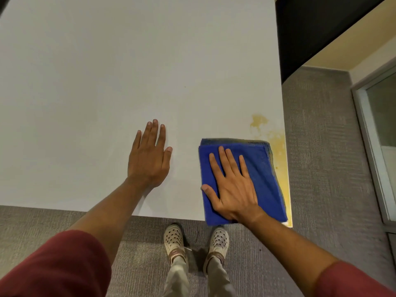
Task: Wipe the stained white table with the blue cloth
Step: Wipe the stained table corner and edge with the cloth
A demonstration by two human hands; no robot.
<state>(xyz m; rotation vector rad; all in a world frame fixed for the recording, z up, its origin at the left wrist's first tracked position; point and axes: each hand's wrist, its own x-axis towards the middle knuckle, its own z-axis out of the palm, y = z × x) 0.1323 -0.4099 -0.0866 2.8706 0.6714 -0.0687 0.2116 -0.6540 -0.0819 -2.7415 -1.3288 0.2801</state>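
The white table (107, 82) fills most of the view. A folded blue cloth (265, 174) lies flat at its near right corner. My right hand (231, 185) presses flat on the cloth, fingers spread. A yellow stain (276, 140) runs along the table's right edge, beside and beyond the cloth, with a blotch farther up. My left hand (150, 155) rests palm down on the bare table, to the left of the cloth, holding nothing.
Grey carpet (321, 146) surrounds the table. My feet in pale perforated shoes (173, 239) stand just below the near table edge. A dark panel (310, 35) lies beyond the right edge and a glass door frame (372, 146) at far right.
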